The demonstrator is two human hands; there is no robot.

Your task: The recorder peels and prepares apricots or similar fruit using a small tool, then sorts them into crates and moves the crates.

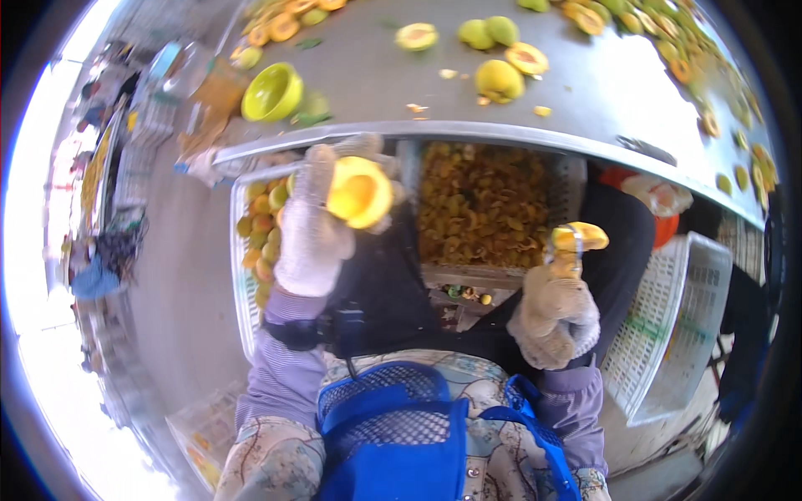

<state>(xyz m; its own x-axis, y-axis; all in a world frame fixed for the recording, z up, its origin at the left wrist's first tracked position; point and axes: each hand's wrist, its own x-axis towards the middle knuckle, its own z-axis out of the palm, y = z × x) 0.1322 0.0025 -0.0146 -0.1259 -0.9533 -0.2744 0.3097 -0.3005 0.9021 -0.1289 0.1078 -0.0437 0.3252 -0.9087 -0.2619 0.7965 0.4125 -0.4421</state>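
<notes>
My left hand (311, 221), in a pale knitted glove, grips a yellow peach half (372, 200) whose cut face shows a round hollow. My right hand (551, 321), gloved too, is closed around a small pitting tool (567, 260) with a metal band near its top. A curved piece of yellow peach (591, 236) sits at the tool's tip. The tool is apart from the peach half. Between my knees stands a crate (480, 274) full of peach scraps. Whole peaches (266, 219) fill a white crate beside my left hand.
A metal table (368, 83) runs across the front with a raised edge. On it lie a green bowl (272, 92), cut peaches (501, 79), a dark-handled tool (646, 150) and a pile of halves (668, 42). A white basket (647, 317) stands at my right.
</notes>
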